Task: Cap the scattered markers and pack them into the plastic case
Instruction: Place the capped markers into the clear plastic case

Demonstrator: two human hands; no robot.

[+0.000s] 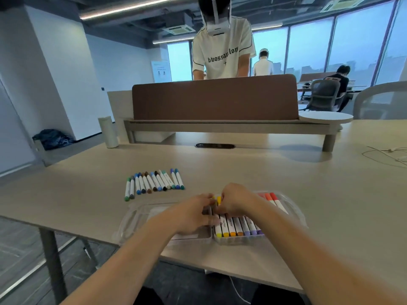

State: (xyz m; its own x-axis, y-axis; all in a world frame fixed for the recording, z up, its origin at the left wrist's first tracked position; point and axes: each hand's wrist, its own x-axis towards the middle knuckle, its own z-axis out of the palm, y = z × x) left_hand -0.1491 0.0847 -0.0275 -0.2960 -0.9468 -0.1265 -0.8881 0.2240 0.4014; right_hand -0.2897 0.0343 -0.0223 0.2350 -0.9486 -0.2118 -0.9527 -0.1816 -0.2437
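Packed markers (239,226) partly under right hand (236,201), left fingertips (214,221) blurred, grip unclear

The case (132,219) at the table's near edge is clear, glossy plastic. The markers (154,182) have smooth white plastic barrels. The table (308,183) top looks matt, pale wood laminate, its leg (51,256) matt grey metal. The divider (215,100) looks like brown matt cloth.

A beige table (286,172) fills the middle of the frame, with a brown divider panel (213,97) across its far side. A white wall (55,73) stands upper left and tall windows (356,47) upper right. A ceiling light strip (132,7) runs along the top, and dark floor (22,249) shows lower left.
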